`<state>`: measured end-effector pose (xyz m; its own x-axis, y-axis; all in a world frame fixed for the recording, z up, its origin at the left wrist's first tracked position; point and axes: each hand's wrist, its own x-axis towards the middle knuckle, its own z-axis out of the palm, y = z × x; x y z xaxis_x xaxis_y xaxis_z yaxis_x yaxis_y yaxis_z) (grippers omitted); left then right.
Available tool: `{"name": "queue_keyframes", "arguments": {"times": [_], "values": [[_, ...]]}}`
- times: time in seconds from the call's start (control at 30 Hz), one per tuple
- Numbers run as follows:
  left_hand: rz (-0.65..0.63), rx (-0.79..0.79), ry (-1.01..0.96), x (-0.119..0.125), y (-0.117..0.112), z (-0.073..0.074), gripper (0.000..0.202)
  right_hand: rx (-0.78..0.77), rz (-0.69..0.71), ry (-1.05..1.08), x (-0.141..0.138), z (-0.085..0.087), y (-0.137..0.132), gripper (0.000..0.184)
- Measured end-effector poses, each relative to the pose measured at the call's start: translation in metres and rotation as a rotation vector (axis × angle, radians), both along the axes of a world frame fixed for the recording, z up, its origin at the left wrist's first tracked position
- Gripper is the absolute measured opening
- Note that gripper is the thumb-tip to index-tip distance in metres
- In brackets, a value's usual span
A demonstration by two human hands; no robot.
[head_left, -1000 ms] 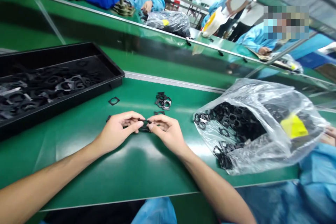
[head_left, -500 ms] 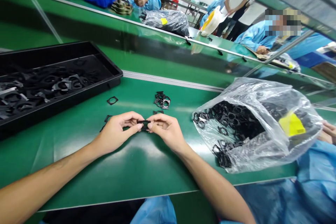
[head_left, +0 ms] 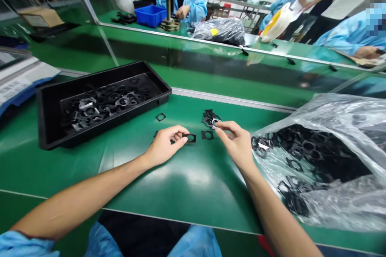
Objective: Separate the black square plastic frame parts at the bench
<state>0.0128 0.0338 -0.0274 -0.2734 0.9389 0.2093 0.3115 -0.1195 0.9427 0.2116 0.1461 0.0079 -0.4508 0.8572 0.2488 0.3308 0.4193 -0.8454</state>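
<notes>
My left hand [head_left: 166, 144] rests on the green table and pinches a small black square frame part [head_left: 190, 138] at its fingertips. My right hand [head_left: 235, 141] has its fingers closed in a pinch at the edge of a small pile of black parts [head_left: 210, 118], touching one of them. Another black frame [head_left: 207, 135] lies flat between my two hands. A single loose frame [head_left: 161, 117] lies further left, near the tray.
A black tray [head_left: 54, 138] with several black and metal parts stands at the left. A clear plastic bag [head_left: 334, 116] of black parts lies at the right. Behind a conveyor belt [head_left: 211, 76], people in blue coats work near a blue bin [head_left: 150, 15].
My hands have come apart: the left keeps the frame, the right has moved up to the small pile. The camera has swung left, showing more of the tray.
</notes>
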Motion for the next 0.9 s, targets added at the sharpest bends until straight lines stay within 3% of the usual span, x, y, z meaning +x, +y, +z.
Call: {"name": "queue_keyframes", "arguments": {"times": [0.1,0.2,0.3,0.47,0.57,0.63,0.8,0.9], "values": [[0.063,0.089,0.082,-0.012,0.006,0.006,0.014,0.131,-0.059,-0.251,0.003,-0.009,0.015,0.021],[0.194,0.248,0.276,-0.039,0.011,0.027,0.014,0.159,-0.032,-0.451,0.002,-0.015,0.022,0.025],[0.394,0.339,0.502,-0.078,0.015,0.047,0.015,0.165,-0.011,-0.499,0.001,-0.014,0.023,0.019],[0.658,0.161,0.842,-0.142,0.012,0.055,0.022,0.216,0.079,-0.460,0.001,-0.014,0.020,0.022],[0.699,0.088,0.917,-0.152,0.008,0.055,0.030,0.278,0.147,-0.459,0.001,-0.021,0.021,0.025],[0.613,0.092,0.897,-0.145,0.007,0.058,0.029,0.296,0.166,-0.469,0.002,-0.023,0.022,0.023],[0.031,-0.078,0.850,-0.106,0.008,0.057,0.018,0.221,0.178,-0.421,-0.001,-0.017,0.019,0.015],[0.010,-0.181,1.007,-0.090,0.012,0.040,0.021,0.140,0.199,-0.360,-0.003,-0.013,0.014,0.015]]}}
